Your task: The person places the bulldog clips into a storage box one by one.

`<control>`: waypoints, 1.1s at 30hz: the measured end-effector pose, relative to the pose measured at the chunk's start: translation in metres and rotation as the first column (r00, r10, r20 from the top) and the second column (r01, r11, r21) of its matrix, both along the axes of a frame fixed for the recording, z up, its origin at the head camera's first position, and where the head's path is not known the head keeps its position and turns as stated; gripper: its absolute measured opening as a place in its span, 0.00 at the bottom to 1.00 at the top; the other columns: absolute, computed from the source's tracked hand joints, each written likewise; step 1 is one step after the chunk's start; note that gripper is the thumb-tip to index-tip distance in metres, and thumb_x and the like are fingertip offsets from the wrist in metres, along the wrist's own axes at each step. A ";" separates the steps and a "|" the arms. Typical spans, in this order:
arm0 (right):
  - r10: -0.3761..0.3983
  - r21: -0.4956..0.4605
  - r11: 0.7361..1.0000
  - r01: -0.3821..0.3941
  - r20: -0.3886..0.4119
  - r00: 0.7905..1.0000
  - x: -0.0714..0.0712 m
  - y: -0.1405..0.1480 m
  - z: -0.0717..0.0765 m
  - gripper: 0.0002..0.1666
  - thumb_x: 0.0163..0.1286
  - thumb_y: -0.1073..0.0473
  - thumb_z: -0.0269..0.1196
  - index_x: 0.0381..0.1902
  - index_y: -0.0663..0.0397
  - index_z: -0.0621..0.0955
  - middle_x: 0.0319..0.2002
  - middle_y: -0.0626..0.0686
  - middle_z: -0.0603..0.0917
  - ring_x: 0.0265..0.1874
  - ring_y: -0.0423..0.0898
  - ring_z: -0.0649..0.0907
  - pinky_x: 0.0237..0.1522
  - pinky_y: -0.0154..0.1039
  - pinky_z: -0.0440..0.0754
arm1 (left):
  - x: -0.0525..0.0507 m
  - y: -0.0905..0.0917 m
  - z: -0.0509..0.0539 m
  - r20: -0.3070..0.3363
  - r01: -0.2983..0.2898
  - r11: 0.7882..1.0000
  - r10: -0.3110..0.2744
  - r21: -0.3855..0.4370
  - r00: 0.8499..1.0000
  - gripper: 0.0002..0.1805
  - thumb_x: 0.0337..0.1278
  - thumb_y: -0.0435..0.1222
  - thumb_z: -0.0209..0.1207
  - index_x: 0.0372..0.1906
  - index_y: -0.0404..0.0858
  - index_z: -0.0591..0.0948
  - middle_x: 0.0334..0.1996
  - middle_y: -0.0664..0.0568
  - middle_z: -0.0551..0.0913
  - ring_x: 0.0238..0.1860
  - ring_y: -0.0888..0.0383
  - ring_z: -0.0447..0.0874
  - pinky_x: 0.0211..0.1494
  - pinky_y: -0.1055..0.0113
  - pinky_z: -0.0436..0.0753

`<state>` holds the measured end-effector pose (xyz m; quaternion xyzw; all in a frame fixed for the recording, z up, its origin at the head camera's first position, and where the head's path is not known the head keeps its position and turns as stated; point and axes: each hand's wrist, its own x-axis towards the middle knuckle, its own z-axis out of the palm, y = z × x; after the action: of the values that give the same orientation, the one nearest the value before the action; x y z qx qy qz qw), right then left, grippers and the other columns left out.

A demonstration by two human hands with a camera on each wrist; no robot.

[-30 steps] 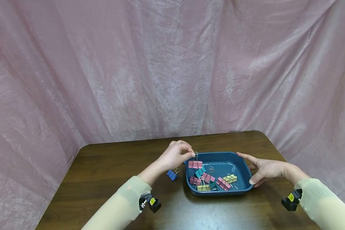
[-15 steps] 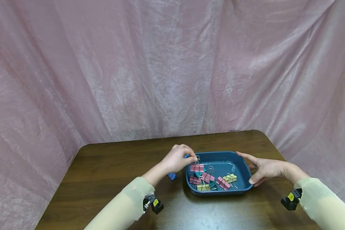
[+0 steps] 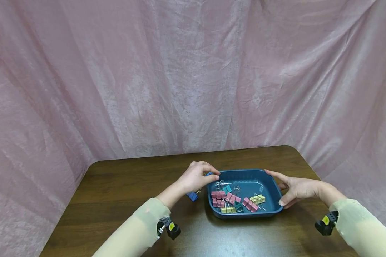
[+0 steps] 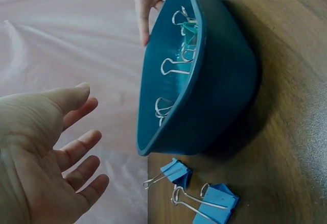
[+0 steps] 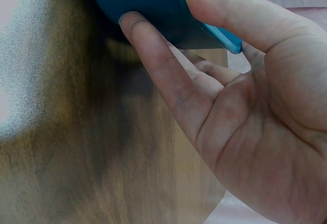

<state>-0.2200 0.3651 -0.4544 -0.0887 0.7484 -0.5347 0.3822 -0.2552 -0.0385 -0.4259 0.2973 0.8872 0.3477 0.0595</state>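
A dark blue tray (image 3: 251,215) holds several pink, yellow and teal binder clips with wire handles. Over its left rim my left hand (image 3: 197,176) hovers; in the left wrist view, the fingers (image 4: 77,150) are spread and hold nothing. A pink binder clip (image 3: 218,195) lies below that hand, inside the tray's left end. My right hand (image 3: 300,192) holds the tray's right end, its thumb (image 5: 214,2) at the rim and a finger (image 5: 148,43) against the outer wall. Part of the right hand's fingers is hidden behind the tray.
Two blue binder clips lie on the wooden table (image 3: 132,200) left of the tray: one nearer (image 4: 214,203), one farther (image 4: 176,172), partly hidden by the left hand in the head view. A pink curtain (image 3: 193,78) hangs behind the table.
The left hand has lowered a pink binder clip into the tray and let it go, then drawn slightly back to the left. The right hand and tray have stayed in place.
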 end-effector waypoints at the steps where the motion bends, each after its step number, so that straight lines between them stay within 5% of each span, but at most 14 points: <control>1: -0.002 -0.001 1.000 0.002 0.002 1.000 0.000 0.000 0.000 0.72 0.61 0.71 0.73 0.83 0.40 0.36 0.71 0.85 0.48 0.57 0.63 0.80 0.50 0.58 0.84 | 0.000 -0.001 0.001 0.002 -0.006 1.000 0.006 0.007 1.000 0.11 0.68 0.48 0.64 0.49 0.54 0.90 0.51 0.60 0.84 0.60 0.54 0.70 0.58 0.56 0.71; 8: -0.002 -0.005 1.000 0.002 0.010 1.000 0.000 0.001 -0.001 0.72 0.61 0.72 0.73 0.83 0.39 0.35 0.72 0.86 0.45 0.57 0.64 0.80 0.50 0.59 0.84 | -0.001 -0.005 0.006 0.020 -0.034 0.999 0.033 0.028 0.999 0.12 0.68 0.49 0.65 0.51 0.54 0.89 0.55 0.58 0.82 0.56 0.53 0.70 0.52 0.57 0.74; 33: -0.015 0.004 1.000 0.015 0.002 1.000 0.000 0.001 -0.001 0.72 0.61 0.71 0.73 0.83 0.39 0.37 0.71 0.85 0.47 0.59 0.63 0.79 0.50 0.59 0.84 | -0.006 -0.021 0.017 0.035 -0.077 0.996 0.075 0.045 0.997 0.13 0.68 0.51 0.63 0.53 0.58 0.88 0.59 0.62 0.80 0.65 0.53 0.67 0.62 0.52 0.72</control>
<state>-0.2196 0.3665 -0.4551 -0.0819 0.7498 -0.5360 0.3792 -0.2612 -0.0591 -0.4089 0.2586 0.8884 0.3754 0.0541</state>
